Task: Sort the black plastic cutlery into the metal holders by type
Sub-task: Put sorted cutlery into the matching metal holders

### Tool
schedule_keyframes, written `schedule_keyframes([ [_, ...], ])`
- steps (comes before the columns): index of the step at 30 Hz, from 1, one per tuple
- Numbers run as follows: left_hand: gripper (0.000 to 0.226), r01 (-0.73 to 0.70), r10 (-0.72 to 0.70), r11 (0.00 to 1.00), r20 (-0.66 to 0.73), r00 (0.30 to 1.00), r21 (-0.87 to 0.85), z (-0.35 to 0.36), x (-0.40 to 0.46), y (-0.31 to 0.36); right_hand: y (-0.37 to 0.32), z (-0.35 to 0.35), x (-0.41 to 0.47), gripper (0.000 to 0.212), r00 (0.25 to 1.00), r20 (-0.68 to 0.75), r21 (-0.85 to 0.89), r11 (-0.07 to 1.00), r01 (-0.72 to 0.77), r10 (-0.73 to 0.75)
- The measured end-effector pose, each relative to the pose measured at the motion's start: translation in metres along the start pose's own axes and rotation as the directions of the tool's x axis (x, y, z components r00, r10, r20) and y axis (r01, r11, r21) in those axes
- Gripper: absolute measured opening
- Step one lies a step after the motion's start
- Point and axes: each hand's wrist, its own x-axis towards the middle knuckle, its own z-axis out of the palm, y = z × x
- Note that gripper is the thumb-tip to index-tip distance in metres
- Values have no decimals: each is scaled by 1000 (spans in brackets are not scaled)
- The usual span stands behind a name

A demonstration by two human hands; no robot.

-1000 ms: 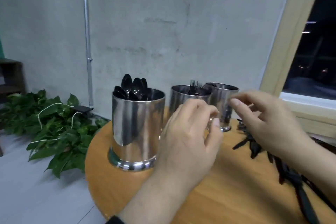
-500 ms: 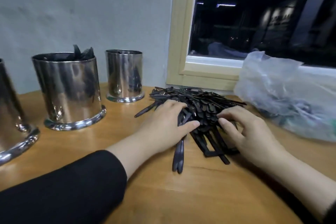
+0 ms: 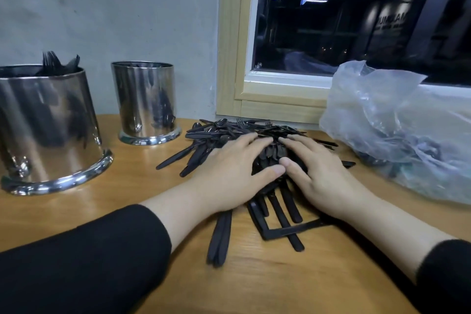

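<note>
Two hands: left hand (image 3: 229, 173) and right hand (image 3: 321, 176) lie spread, fingers straight, pressing the black cutlery pile (image 3: 229, 135).
Hidden: pile's middle under both palms.
Cut off: fork holder (image 3: 46, 130) at left edge.
Open room: bare wooden table (image 3: 142, 176) between pile and holders.

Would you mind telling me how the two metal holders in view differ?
The near holder looks wider and is cut off by the left frame edge; the far holder looks narrower and shows whole. Fork tips stick up above the near holder's rim; nothing rises above the far holder's. Both are shiny steel cylinders with flared bases on the wooden table.
</note>
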Motion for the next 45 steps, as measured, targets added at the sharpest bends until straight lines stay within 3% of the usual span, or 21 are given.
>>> schedule_keyframes([
  [3, 69, 4, -10, 998, 106, 994, 61, 2, 4, -3, -2, 1, 1, 62, 996, 89, 19, 1000, -3, 2],
  [7, 55, -34, 32, 995, 28, 999, 88, -5, -9, -2, -9, -7, -12, 33, 1000, 13, 103, 994, 19, -21],
  [14, 49, -65, 57, 993, 87, 995, 95, -22, -28, 0, -25, -11, -31, 20, 996, -86, 84, 996, 3, 5],
  [16, 45, -71, 60, 992, 102, 993, 108, -25, -30, 0, -26, -11, -32, 24, 995, -90, 31, 999, -30, 33],
  [20, 41, -65, 57, 989, 62, 996, 130, -30, -36, 1, -24, -13, -30, 51, 991, -59, -158, 979, -131, 123],
  [25, 42, -99, 104, 987, -36, 994, 128, -33, -38, 0, -28, -17, -28, 36, 992, -37, -236, 963, -129, 124],
  [29, 39, -112, 111, 994, -225, 968, 9, -34, -37, -4, -30, -18, -28, 25, 991, -17, -267, 955, -129, 129],
  [32, 34, -91, 72, 994, -268, 961, -59, -32, -37, -1, -30, -19, -28, 21, 991, -25, -285, 949, -132, 131],
  [35, 32, -12, -56, 972, -282, 958, -236, -29, -36, 4, -31, -19, -27, 19, 992, -42, -276, 953, -124, 117],
  [40, 35, 103, -278, 803, -218, 936, -586, -27, -33, 8, -26, -22, -25, 15, 974, -208, -65, 993, -101, 85],
  [45, 32, 166, -307, 669, -66, 949, -724, -22, -34, 9, -35, -25, -29, 12, 959, -241, 287, 955, -79, 151],
])
